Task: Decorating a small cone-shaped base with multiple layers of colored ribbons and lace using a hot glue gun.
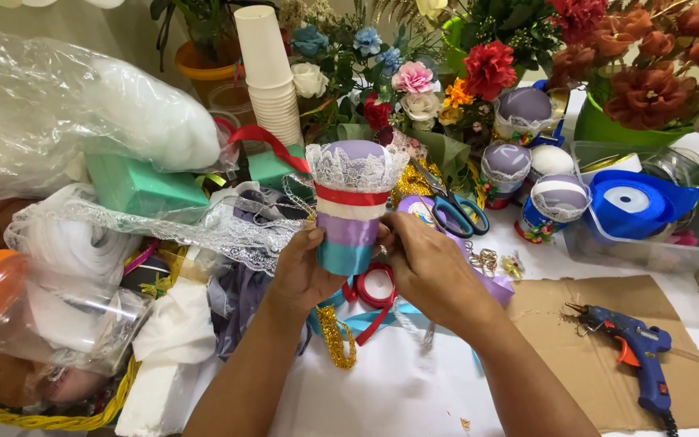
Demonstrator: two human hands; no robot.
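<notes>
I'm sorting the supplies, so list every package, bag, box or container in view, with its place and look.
Clear plastic bag of white stuffing, upper left.
Green boxes, under that bag.
Stack of white paper cups, top centre.
Clear plastic tub, right, holding a blue ribbon roll.
Clear jar with orange lid, lower left.
No signs or screens.

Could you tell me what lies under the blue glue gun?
The glue gun lies on a flat brown cardboard sheet, which rests on the white table. The tabletop under the cardboard is hidden.
</notes>
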